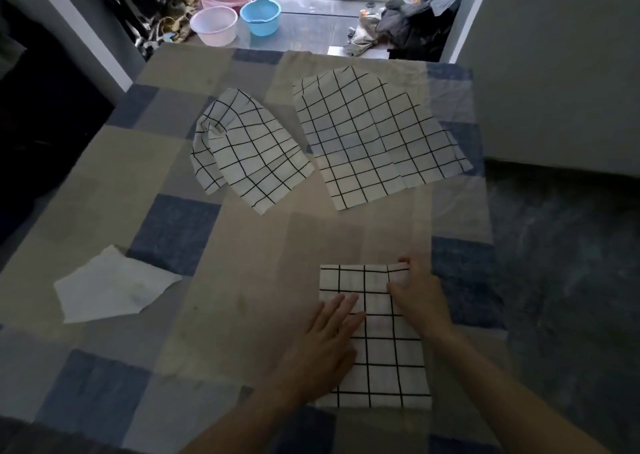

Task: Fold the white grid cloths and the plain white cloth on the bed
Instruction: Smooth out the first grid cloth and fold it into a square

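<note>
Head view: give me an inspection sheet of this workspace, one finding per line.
Surface: bed covered by a blue, grey and beige checked sheet.
Job's things: near grid cloth folded into a rectangle under both hands; crumpled grid cloth and spread grid cloth farther back; plain white cloth unfolded at left.
Clutter: nothing seen on the bed.
Hands: left hand flat on the near cloth; right hand fingers pinch its far right corner.
Cables: nothing seen.
Surroundings: pink basin, blue basin and a clothes pile on the floor beyond.
</note>
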{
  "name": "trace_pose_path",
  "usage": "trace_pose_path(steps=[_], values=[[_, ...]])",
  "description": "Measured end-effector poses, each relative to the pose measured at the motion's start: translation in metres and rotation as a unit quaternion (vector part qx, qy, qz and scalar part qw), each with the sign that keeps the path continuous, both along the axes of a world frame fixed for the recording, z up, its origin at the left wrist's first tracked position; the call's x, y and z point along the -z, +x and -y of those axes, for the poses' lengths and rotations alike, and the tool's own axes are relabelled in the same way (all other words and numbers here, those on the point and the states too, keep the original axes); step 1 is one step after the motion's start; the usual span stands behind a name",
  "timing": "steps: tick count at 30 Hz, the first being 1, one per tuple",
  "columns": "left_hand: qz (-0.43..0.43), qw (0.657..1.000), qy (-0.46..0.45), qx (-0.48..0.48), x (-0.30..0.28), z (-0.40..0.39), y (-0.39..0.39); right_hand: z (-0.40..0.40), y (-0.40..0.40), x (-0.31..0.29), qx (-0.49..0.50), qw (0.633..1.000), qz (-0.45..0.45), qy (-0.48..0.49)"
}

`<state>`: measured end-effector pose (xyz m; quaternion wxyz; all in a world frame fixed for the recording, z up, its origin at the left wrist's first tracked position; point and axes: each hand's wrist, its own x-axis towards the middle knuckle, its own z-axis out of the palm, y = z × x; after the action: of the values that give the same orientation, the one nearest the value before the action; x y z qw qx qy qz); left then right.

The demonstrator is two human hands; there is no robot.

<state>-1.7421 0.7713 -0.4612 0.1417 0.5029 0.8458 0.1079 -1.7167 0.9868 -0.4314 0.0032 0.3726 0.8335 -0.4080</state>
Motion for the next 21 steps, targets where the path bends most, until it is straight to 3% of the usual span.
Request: trace_pose_path(steps=[8,14,21], values=[[-0.023,0.994,-0.010,0.106,0.004,0.008,0.015,-0.002,-0.002,0.002,-0.018,0.999,0.025,0.011],[-0.024,0.994,-0.045,0.092,0.019,0.019,0.023,-0.005,-0.002,0.001,-0.031,0.999,0.031,0.001],[-0.033,0.993,-0.051,0.097,0.020,0.018,0.023,0.000,0.038,-0.017,0.005,0.997,0.014,-0.079]])
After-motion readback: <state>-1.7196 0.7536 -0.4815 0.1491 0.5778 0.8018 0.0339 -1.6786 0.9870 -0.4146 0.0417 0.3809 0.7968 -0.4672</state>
